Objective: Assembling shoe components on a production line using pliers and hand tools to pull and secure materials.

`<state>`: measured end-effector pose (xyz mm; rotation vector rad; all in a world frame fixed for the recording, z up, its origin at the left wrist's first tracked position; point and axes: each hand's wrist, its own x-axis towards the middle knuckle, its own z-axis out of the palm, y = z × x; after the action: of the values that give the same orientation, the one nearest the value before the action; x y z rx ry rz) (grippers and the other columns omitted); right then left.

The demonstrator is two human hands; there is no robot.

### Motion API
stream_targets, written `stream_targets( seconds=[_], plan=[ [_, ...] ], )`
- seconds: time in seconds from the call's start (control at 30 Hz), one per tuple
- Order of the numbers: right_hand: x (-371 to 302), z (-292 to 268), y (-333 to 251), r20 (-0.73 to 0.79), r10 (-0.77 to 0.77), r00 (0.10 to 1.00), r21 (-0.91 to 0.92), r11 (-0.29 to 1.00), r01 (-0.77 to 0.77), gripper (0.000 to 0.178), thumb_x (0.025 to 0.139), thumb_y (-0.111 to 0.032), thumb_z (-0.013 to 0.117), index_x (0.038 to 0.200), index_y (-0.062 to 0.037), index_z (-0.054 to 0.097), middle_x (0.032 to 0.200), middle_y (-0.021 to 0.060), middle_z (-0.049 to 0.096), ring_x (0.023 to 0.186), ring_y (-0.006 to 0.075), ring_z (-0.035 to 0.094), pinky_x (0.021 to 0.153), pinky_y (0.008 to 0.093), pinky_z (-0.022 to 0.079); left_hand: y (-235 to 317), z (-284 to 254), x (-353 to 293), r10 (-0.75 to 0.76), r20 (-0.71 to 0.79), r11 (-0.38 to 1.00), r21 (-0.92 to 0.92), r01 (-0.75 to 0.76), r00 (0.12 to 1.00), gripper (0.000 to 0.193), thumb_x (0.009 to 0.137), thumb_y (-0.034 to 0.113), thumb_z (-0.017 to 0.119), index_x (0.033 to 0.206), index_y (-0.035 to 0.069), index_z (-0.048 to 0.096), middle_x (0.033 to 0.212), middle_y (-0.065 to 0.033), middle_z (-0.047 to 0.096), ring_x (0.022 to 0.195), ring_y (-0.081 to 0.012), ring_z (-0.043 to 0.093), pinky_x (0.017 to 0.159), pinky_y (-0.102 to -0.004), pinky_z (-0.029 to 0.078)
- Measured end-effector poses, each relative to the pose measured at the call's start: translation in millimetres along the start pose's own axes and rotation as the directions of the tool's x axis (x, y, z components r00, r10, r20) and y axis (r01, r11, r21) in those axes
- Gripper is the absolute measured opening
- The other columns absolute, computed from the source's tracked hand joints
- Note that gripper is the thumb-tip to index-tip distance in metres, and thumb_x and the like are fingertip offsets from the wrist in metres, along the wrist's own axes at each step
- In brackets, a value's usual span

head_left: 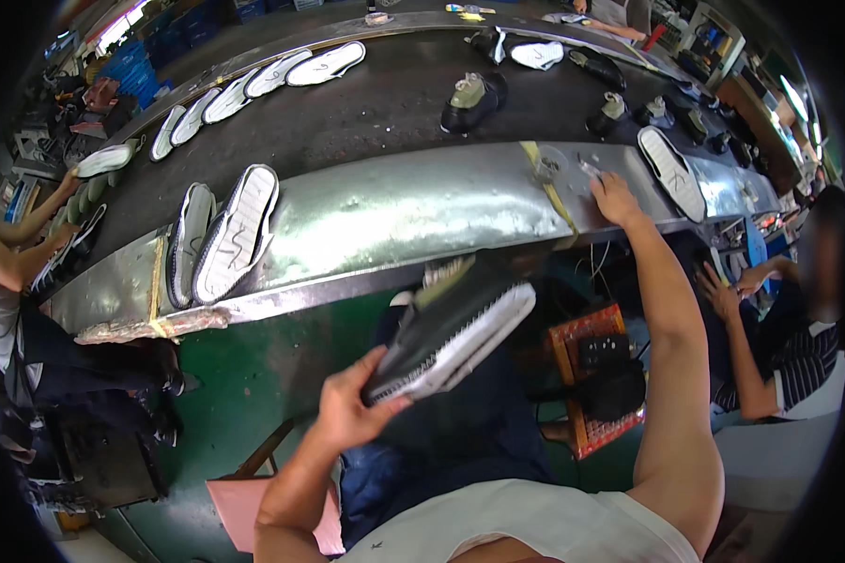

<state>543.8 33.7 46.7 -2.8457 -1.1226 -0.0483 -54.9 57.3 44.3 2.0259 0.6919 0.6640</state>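
Observation:
My left hand (352, 403) grips a dark shoe upper (441, 328) by its heel end. Its white underside, edged with zigzag stitching, faces right above my lap. Over on the metal ledge, my right hand (615, 199) has its fingers bent together beside a small whitish piece (589, 170). Whether that piece is between the fingertips is too small to tell. A clear cup (550, 163) stands just left of this hand, and a white-bottomed shoe (671, 174) lies to its right. Two more shoes (238, 235) lean on the ledge's left part, undersides up.
Behind the metal ledge (394, 202) runs a dark conveyor belt (366, 117) carrying several shoes. Co-workers' hands show at left (61, 192) and right (723, 291). Under the ledge sits an orange-red woven stool (591, 375) with black items. A pink seat (235, 511) is by my left arm.

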Motion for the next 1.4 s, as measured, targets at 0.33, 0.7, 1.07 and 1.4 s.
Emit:
stream_targets(
  seconds=[0.33, 0.7, 1.07, 1.4],
  plan=[
    [-56, 5, 59, -0.351, -0.162, 0.922, -0.229, 0.970, 0.084, 0.055, 0.097, -0.041, 0.061, 0.140, -0.0081, 0.050, 0.136, 0.0173, 0.060, 0.129, 0.0365, 0.052, 0.105, 0.0532, 0.042, 6, 124, -82, -0.158, 0.428, 0.899, 0.436, -0.050, 0.890, 0.096, 0.083, 0.050, 0.075, 0.148, -0.009, 0.037, 0.154, -0.0350, 0.033, 0.143, -0.0465, 0.036, 0.118, -0.0443, 0.033],
    [-156, -19, 58, 0.201, -0.092, 0.975, 0.957, 0.231, -0.176, 0.028, 0.091, -0.024, 0.063, 0.102, 0.0017, 0.068, 0.084, 0.0056, 0.069, 0.072, 0.0101, 0.063, 0.061, 0.0249, 0.047, -46, 201, 62, -0.182, 0.559, 0.950, -0.113, 0.293, 0.809, 0.065, 0.086, 0.039, 0.077, 0.132, -0.004, 0.061, 0.125, -0.0211, 0.067, 0.117, -0.0313, 0.065, 0.102, -0.0380, 0.049],
    [-405, 2, -63, 0.521, -0.719, 0.460, 0.837, 0.327, -0.438, 0.039, 0.103, -0.024, 0.056, 0.131, 0.0028, 0.055, 0.117, 0.0100, 0.067, 0.100, 0.0162, 0.066, 0.071, 0.0285, 0.054, -11, 53, 1, -0.169, 0.335, 0.830, -0.459, 0.317, 0.927, 0.078, 0.090, 0.007, 0.073, 0.157, 0.009, 0.032, 0.133, -0.0066, 0.057, 0.122, -0.0154, 0.052, 0.108, -0.0301, 0.040],
    [-397, -16, -140, 0.487, -0.766, 0.420, 0.864, 0.354, -0.358, 0.023, 0.101, -0.018, 0.056, 0.114, 0.0003, 0.062, 0.097, 0.0061, 0.066, 0.089, 0.0129, 0.062, 0.081, 0.0313, 0.050, -24, 8, -33, -0.047, 0.398, 0.774, -0.566, 0.285, 0.916, 0.095, 0.074, -0.012, 0.046, 0.162, 0.010, 0.017, 0.143, -0.0111, 0.051, 0.135, -0.0202, 0.044, 0.114, -0.0293, 0.029]
  ],
)
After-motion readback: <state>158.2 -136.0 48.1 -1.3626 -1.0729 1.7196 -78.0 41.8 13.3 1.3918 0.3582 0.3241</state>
